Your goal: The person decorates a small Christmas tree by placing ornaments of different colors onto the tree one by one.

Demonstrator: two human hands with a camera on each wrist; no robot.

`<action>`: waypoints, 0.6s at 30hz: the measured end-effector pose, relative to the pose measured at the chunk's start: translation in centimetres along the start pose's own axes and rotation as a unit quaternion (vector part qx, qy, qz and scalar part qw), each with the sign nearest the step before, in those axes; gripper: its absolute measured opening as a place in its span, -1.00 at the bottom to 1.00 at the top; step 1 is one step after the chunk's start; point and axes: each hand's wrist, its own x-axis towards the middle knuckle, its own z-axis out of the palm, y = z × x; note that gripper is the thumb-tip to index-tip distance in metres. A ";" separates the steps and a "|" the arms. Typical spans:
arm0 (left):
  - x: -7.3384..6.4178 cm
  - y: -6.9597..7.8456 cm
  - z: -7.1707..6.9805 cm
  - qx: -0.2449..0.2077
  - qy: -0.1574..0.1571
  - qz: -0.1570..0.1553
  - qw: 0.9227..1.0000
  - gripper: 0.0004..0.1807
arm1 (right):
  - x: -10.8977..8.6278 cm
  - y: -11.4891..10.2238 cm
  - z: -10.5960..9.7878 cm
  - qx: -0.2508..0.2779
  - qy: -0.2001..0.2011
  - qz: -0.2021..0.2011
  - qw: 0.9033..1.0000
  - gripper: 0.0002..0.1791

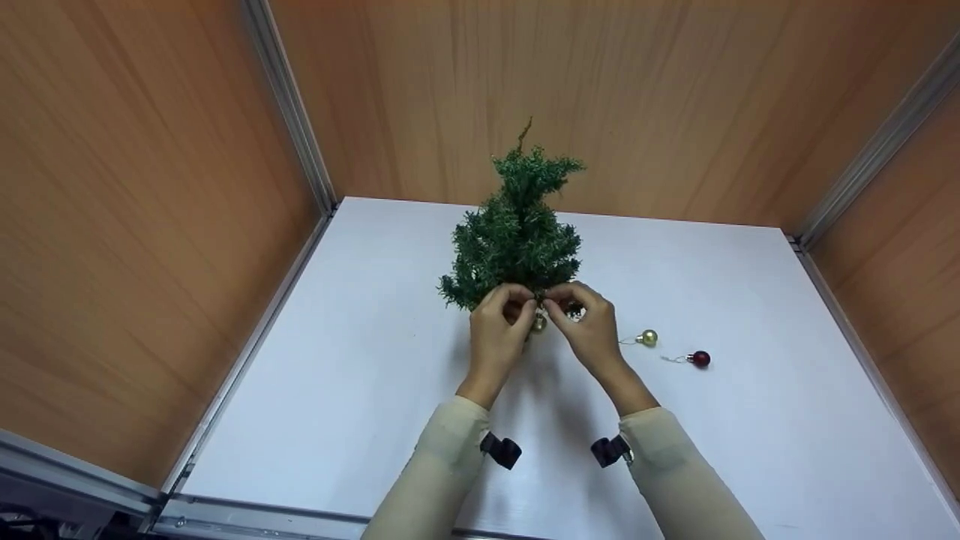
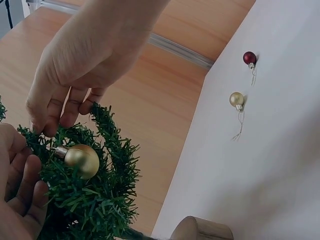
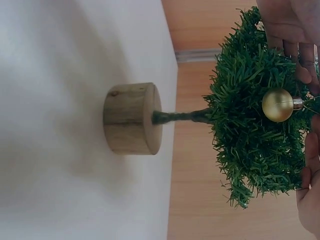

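Note:
A small artificial Christmas tree (image 1: 517, 232) stands upright, its short wooden base (image 3: 127, 119) on the table. At its near side hangs a gold bauble (image 1: 539, 323), cap up, seen close against the needles in both wrist views. My left hand (image 1: 499, 326) pinches the thin string above the cap between thumb and forefinger. Just to the right, my right hand (image 1: 589, 326) pinches there too, thumb against forefinger; string and twig are hard to tell apart between the fingertips. Another shiny ornament (image 1: 575, 311) shows partly behind the right hand.
A loose gold bauble (image 1: 648, 338) and a dark red bauble (image 1: 700, 359), each with a string loop, lie on the white table (image 1: 360, 330) right of my hands. Wooden panels (image 1: 420, 97) with metal rails enclose the back and sides.

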 end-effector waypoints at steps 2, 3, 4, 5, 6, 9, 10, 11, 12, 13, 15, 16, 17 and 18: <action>-0.1 0.0 0.0 0.001 -0.003 0.002 1.000 -0.93 | 0.0 0.0 -0.1 0.004 -0.003 -0.001 1.000 -0.92; -0.1 0.1 0.0 0.001 -0.004 0.004 1.000 -0.94 | 0.0 0.0 -0.1 0.006 -0.004 -0.001 1.000 -0.92; -0.2 0.1 -0.1 0.002 -0.004 0.006 1.000 -0.95 | 0.0 0.0 -0.2 0.008 -0.005 -0.002 1.000 -0.92; -0.2 0.1 -0.1 0.002 -0.005 0.009 1.000 -0.95 | 0.0 0.0 -0.2 0.009 -0.004 -0.003 1.000 -0.92; -0.3 0.1 -0.1 0.005 -0.005 0.011 1.000 -0.96 | 0.0 0.0 -0.3 0.010 -0.005 -0.005 1.000 -0.91; -0.5 0.1 -0.2 0.012 -0.006 0.017 1.000 -0.96 | 0.0 0.1 -0.4 0.009 -0.002 -0.011 1.000 -0.92; -0.6 0.1 -0.2 0.017 -0.006 0.019 1.000 -0.96 | 0.0 0.1 -0.4 0.010 -0.001 -0.013 1.000 -0.92; -0.6 0.0 -0.3 0.023 -0.007 0.021 1.000 -0.95 | 0.0 0.2 -0.4 0.009 -0.001 -0.015 1.000 -0.92; -0.7 0.0 -0.3 0.031 -0.008 0.022 0.999 -0.94 | 0.0 0.2 -0.5 0.010 0.000 -0.016 1.000 -0.93; -0.8 -0.1 -0.3 0.039 -0.009 0.024 0.999 -0.94 | 0.0 0.2 -0.5 0.011 0.002 -0.018 1.000 -0.93; -1.0 -0.2 -0.5 0.060 -0.009 0.029 0.998 -0.93 | 0.1 0.2 -0.5 0.014 0.004 -0.019 1.000 -0.93; -1.1 -0.2 -0.5 0.075 -0.007 0.033 0.997 -0.93 | 0.1 0.2 -0.6 0.015 0.006 -0.019 1.000 -0.93; -1.2 -0.2 -0.6 0.094 -0.005 0.040 0.995 -0.94 | 0.2 0.1 -0.6 0.015 0.007 -0.019 1.000 -0.94; -1.3 -0.1 -0.6 0.114 -0.002 0.048 0.992 -0.94 | 0.2 0.1 -0.7 0.015 0.008 -0.020 1.000 -0.94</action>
